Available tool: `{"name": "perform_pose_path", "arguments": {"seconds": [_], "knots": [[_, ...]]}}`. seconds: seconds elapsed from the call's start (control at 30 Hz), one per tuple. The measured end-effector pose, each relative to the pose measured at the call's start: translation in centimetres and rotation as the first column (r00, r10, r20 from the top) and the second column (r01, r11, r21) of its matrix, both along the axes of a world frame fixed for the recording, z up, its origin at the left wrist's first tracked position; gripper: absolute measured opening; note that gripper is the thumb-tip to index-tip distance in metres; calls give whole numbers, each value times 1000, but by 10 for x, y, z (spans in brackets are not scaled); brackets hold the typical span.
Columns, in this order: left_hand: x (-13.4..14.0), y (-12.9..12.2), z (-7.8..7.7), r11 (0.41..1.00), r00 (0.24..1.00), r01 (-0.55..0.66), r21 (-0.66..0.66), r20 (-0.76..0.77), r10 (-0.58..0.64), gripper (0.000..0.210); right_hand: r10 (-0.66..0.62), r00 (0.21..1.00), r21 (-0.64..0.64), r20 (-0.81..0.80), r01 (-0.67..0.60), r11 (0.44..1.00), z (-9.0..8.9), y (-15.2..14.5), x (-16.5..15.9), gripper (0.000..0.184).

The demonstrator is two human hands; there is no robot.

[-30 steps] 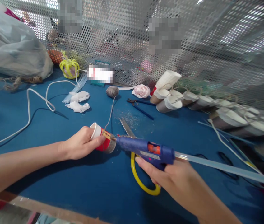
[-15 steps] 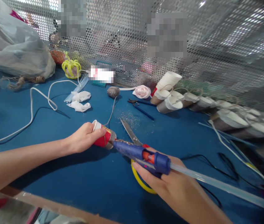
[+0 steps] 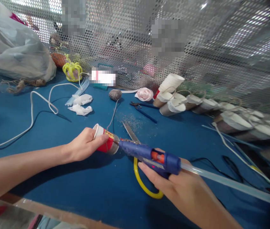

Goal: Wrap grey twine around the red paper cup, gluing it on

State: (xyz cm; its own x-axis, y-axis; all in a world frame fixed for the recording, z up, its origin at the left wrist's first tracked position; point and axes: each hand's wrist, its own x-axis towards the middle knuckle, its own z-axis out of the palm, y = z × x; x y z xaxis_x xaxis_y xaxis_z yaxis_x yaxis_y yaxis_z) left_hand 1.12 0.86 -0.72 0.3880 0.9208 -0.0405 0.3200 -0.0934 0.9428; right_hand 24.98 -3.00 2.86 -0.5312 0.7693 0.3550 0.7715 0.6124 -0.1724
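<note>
My left hand (image 3: 88, 144) is wrapped round a red and white paper cup (image 3: 107, 144), which lies tilted with its rim toward the left. Grey yarn is wound about the cup's base end, and a strand runs from it to a small grey yarn ball (image 3: 115, 94). In my right hand (image 3: 175, 184) is a blue hot glue gun (image 3: 149, 156) with a long clear glue stick out of its back. The nozzle is at the yarn-wrapped end of the cup; I cannot tell whether it touches. Under the gun lie scissors (image 3: 146, 187) with a yellow handle, partly hidden.
Blue-handled pliers (image 3: 145, 111) and a pink fabric rose (image 3: 144, 94) lie further back. Rows of wrapped paper cups (image 3: 235, 122) stand at the right. White scraps (image 3: 80, 109), a white cable (image 3: 32, 108) and a plastic bag (image 3: 17, 51) are on the left. A perforated metal screen (image 3: 130, 41) borders the back.
My right hand and the glue gun have shifted slightly right, and the nozzle has drawn back a little from the cup. My left hand keeps its hold on the cup.
</note>
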Motion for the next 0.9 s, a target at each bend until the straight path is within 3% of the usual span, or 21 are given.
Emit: {"name": "perform_pose_path", "arguments": {"seconds": [0.1,0.23,0.33,0.53,0.63,0.73,0.8,0.83,0.9], "knots": [[-3,-2,-2,989,997,66,132,-56,-59,40,71,997,23,42,-72,997,-2,1,4,41],[-6,-2,-3,934,986,132,332,-144,-88,34,-103,994,-142,-30,97,985,7,5,-3,29],[-6,-2,-1,868,977,198,456,-167,-135,28,-176,981,-278,-77,149,949,12,8,-8,21],[-5,-2,1,734,969,248,633,-179,-172,23,-274,953,-546,-127,163,821,12,13,-7,32],[-5,-2,1,672,962,272,688,-205,-179,23,-319,930,-681,-184,114,723,15,16,-8,31],[-6,-2,2,632,963,271,726,-204,-179,23,-406,864,-760,-298,43,649,17,25,-7,23],[-6,-2,2,618,963,270,738,-202,-179,23,-493,777,-749,-390,44,661,14,38,-2,19],[-6,-2,2,613,964,267,744,-200,-177,24,-562,702,-729,-438,88,679,11,46,2,20],[-6,-2,3,604,966,256,755,-186,-178,24,-614,638,-703,-465,155,694,3,65,11,13]]}}
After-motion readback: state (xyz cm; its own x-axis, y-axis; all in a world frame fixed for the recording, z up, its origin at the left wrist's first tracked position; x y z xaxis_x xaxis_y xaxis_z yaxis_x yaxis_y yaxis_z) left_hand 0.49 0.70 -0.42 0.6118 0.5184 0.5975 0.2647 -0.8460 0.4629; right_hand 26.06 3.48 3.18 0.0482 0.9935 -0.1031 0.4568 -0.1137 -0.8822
